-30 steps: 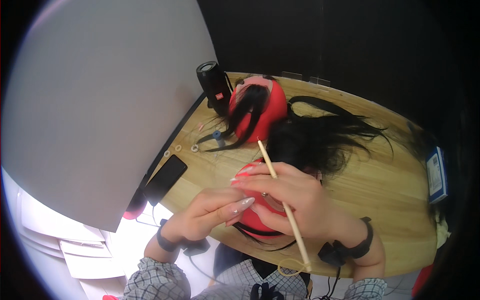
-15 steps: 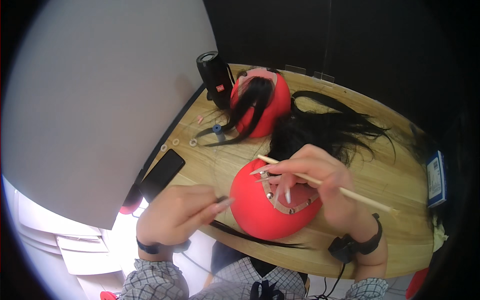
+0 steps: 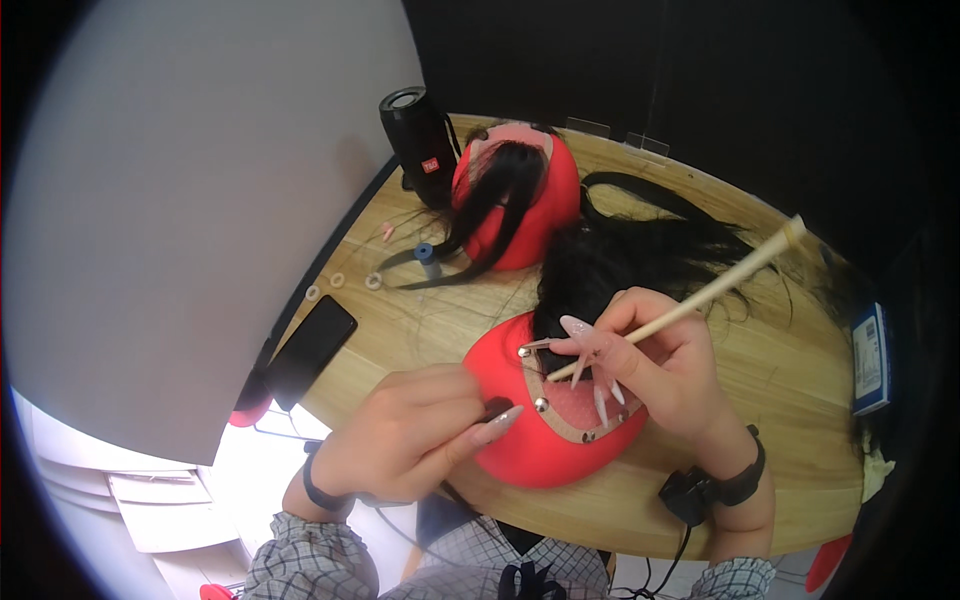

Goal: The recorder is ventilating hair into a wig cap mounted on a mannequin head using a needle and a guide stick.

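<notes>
In front of me a red head-shaped block (image 3: 530, 465) lies on the table, with pink lace mesh (image 3: 578, 404) edged by a tan band and several silver pins. My right hand (image 3: 665, 365) grips a pale wooden-handled ventilating needle (image 3: 715, 288), its lower end at the mesh and its thick end tilted up to the right. Whether a hook tip is in the mesh is too small to tell. At the block's left side, my left hand (image 3: 410, 432) is closed, pinching a lock of dark hair (image 3: 497, 408). Long black hair (image 3: 610, 260) spreads behind the block.
A second red block (image 3: 560, 205) with black hair stands farther back beside a black cylindrical speaker (image 3: 417, 150). To the left are a phone (image 3: 312, 345), a blue spool (image 3: 425, 258) and small rings (image 3: 337, 280). A blue-and-white box (image 3: 872, 360) stands at the right edge.
My left hand has moved right, up to the block, with the lock of hair. The needle has swung round: its thick end now points up right and its other end down to the mesh.
</notes>
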`<state>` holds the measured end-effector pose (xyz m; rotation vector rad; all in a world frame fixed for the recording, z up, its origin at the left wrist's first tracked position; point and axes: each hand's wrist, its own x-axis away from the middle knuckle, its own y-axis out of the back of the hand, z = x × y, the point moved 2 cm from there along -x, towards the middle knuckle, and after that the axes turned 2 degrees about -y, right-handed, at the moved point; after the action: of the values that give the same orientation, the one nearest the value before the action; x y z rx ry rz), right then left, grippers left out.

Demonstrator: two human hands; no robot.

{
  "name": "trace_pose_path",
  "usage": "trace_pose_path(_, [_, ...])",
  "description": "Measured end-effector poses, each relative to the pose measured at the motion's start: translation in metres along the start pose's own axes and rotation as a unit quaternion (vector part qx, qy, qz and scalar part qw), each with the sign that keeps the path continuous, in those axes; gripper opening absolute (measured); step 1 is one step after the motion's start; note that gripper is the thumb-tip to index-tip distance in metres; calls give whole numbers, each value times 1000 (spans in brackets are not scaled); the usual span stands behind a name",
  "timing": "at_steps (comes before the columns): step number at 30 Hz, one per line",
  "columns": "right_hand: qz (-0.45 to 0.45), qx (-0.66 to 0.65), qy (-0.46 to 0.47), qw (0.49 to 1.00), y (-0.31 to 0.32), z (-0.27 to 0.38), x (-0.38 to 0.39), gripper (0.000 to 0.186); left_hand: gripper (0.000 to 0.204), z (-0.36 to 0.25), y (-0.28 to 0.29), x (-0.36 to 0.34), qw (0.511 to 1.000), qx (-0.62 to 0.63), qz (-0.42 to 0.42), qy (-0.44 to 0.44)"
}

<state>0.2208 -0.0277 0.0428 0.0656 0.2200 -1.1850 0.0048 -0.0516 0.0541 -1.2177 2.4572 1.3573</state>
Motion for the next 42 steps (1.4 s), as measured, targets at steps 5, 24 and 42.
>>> trace_pose_path(5, [14, 29, -9, 999, 5, -3, 0, 13, 18, 11, -10, -2, 998, 18, -50, -41])
trace_pose_path(24, [28, 92, 20, 995, 2, 1, 0, 9, 21, 42, -13, -2, 962, 251, -90, -55])
trace_pose_path(42, [3, 72, 104, 992, 4, -10, 3, 3, 21, 45, -13, -3, 960, 254, -80, -86])
